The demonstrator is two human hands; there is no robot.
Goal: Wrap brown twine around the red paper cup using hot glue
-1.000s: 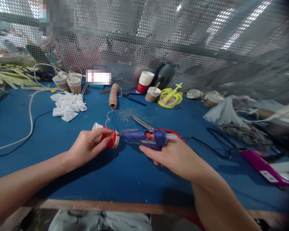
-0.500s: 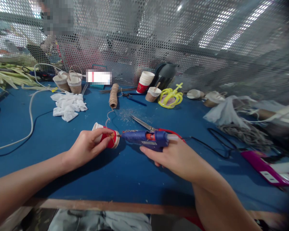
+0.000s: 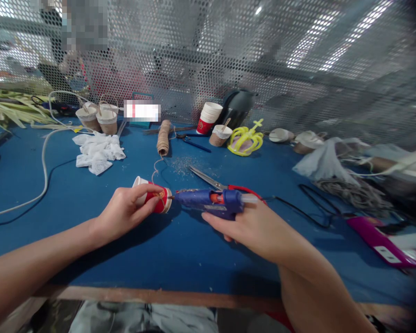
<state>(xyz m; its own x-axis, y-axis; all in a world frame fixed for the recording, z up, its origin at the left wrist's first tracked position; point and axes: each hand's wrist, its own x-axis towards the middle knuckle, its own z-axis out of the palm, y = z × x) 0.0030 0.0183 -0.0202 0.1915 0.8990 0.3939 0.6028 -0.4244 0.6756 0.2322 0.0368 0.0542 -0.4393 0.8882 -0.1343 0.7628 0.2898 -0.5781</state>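
Lying on its side, a red paper cup point(image 3: 163, 199) is gripped between the thumb and fingers of my left hand point(image 3: 128, 206). Twine is wound at the cup's base end, and a strand runs back from it to a spool of twine point(image 3: 163, 138). My right hand point(image 3: 242, 224) is wrapped round the handle of a blue glue gun point(image 3: 208, 200), a clear glue stick poking from its rear. The nozzle points left and meets, or nearly meets, the cup's base edge. Scissors point(image 3: 208, 178) with red handles lie just behind the glue gun, partly hidden by it.
White lace fabric point(image 3: 99, 150) lies left of the spool. Twine-wrapped cups point(image 3: 107, 122), stacked paper cups point(image 3: 208, 118), pliers point(image 3: 196, 142) and a yellow crown point(image 3: 245, 138) stand or lie along the back. Black cable point(image 3: 308, 210) and a purple item point(image 3: 384, 243) are at right.
Hardly anything differs. Both hands keep their hold, and the glue gun's nozzle stays at the cup's base edge. Behind the mesh, a person has shifted slightly.
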